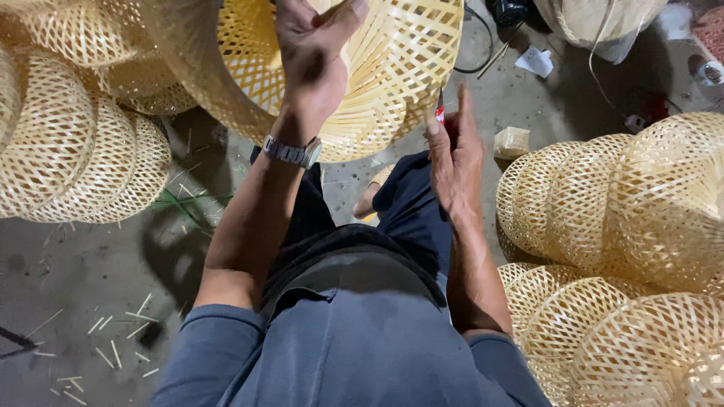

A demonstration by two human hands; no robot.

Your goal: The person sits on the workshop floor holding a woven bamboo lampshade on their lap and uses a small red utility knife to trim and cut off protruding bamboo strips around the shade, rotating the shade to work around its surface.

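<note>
Pale woven bamboo basket (377, 83): light, springy, brittle strips; we grip rim, left hand (313, 56) clenched on it. Right hand (455, 154) pinches small red-handled tool (440, 113).

Stacked woven baskets (83, 151) fill the upper left of the frame, and more baskets (626, 249) pile at the right. Bamboo splinters (113, 339) litter the concrete floor (90, 264) at lower left. A paper scrap (535, 60) lies upper right.

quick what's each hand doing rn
left hand: closed on the woven bamboo basket rim
right hand: closed on a small red-handled tool
</note>
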